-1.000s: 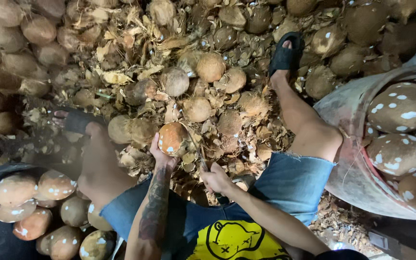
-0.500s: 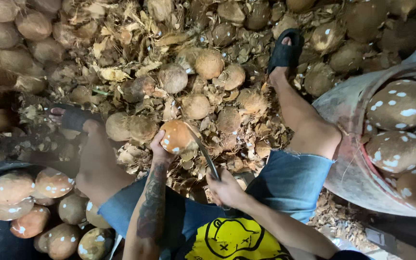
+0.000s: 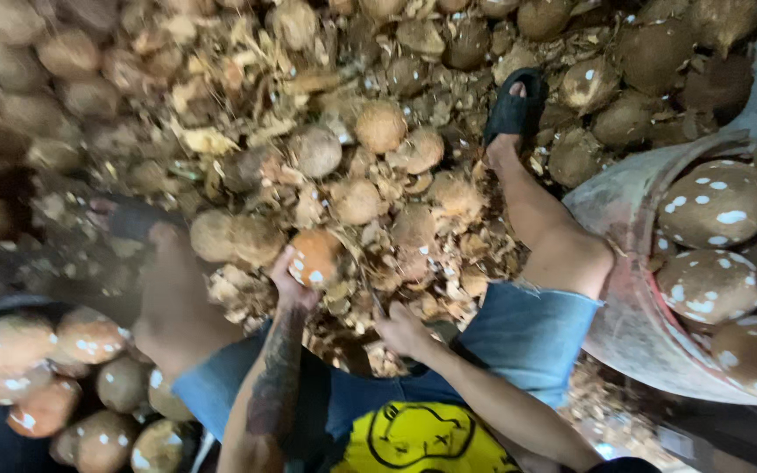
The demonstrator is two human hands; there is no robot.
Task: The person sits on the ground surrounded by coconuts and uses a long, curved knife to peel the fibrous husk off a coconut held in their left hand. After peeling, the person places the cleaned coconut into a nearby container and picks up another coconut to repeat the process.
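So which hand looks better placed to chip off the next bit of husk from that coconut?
The right hand, probably. It grips the blade, whose edge lies beside the coconut. The left hand is busy cupping the coconut from below, over the husk pile.

left grip clasping orange-brown coconut from below | right grip closed on thin blade, just right of coconut | husk scraps beyond | speckled coconuts in tub far right
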